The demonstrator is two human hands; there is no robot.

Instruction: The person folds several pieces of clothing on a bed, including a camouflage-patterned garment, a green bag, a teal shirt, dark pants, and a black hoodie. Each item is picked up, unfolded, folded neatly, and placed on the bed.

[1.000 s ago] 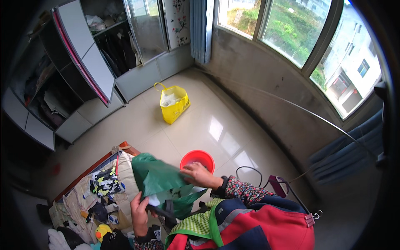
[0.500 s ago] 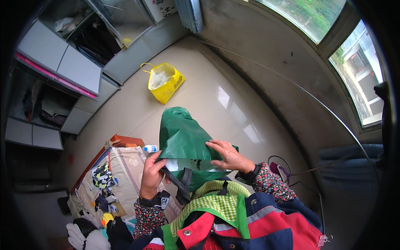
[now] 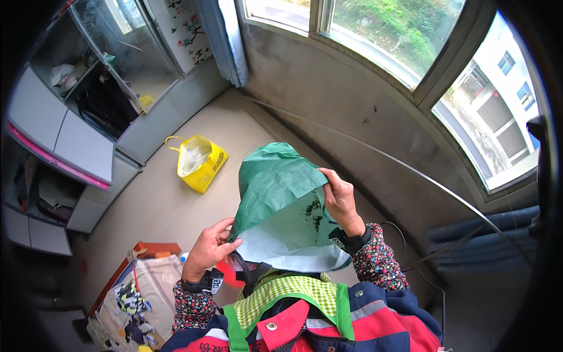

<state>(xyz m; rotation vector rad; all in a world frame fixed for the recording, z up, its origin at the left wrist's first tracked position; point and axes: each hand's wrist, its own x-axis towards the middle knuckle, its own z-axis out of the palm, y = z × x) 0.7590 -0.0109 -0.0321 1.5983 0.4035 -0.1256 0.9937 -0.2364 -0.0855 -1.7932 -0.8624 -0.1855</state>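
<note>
A green bag (image 3: 271,186) is stretched between my two hands, its mouth facing me. The pale inner lining (image 3: 287,234) shows, with a patch of dark specks on its right side. My left hand (image 3: 209,247) pinches the left edge of the bag's mouth, close to a dark strap (image 3: 251,276) that hangs toward my apron. My right hand (image 3: 342,200) grips the upper right edge, thumb and fingers closed on the fabric. The bottom of the bag points away from me.
A yellow bag (image 3: 212,165) with pale contents stands on the tiled floor. Open cabinets (image 3: 88,138) line the left side. A bed (image 3: 161,273) with clothes on it lies at lower left. A long thin pole (image 3: 375,138) slants along the window wall, and a cable (image 3: 437,287) hangs at right.
My right hand has gone from lying open against the bag to gripping its upper edge. The mouth is spread wider, showing more lining. The whole view has shifted toward the window.
</note>
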